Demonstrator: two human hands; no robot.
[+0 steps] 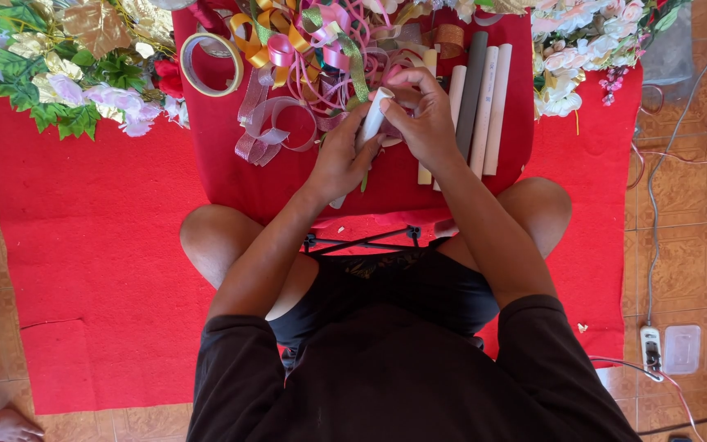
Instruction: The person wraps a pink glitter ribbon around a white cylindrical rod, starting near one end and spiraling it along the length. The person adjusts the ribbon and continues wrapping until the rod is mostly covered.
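person: sits cross-legged on a red cloth [100,245] spread over a tiled floor, bare knees out to either side, dark shirt and shorts, seen from straight above.
work surface: a small low table [272,184] covered in red, set just ahead of the knees; its dark frame shows under the near edge.
left hand [339,160]: over the middle of the table, fingers curled and pressed together around the lower part of a white roll [372,117]; the thumb side lies against it.
right hand [425,119]: just beside the left and touching the same roll higher up; thumb and fingertips pinch its top end, and the other fingers are bent over it.
white roll: slim, pale, tilted slightly, held between both hands above the table, near the ribbon heap.
ribbon heap [312,57]: a tangle of pink, orange, green and clear curled ribbon at the far side of the table, just beyond the hands.
tape ring [211,64]: a pale roll of tape lying flat at the table's far left corner.
paper rolls [480,102]: several cream ones and one dark grey one lying side by side, right of the hands, partly hidden by the right hand.
left flowers [59,74]: artificial green leaves with lilac and gold blooms on the cloth, well apart from the hands.
right flowers [583,41]: a pale pink and white bunch at the far right of the table.
floor right: a white power strip [650,350] with cables, near the cloth's edge.
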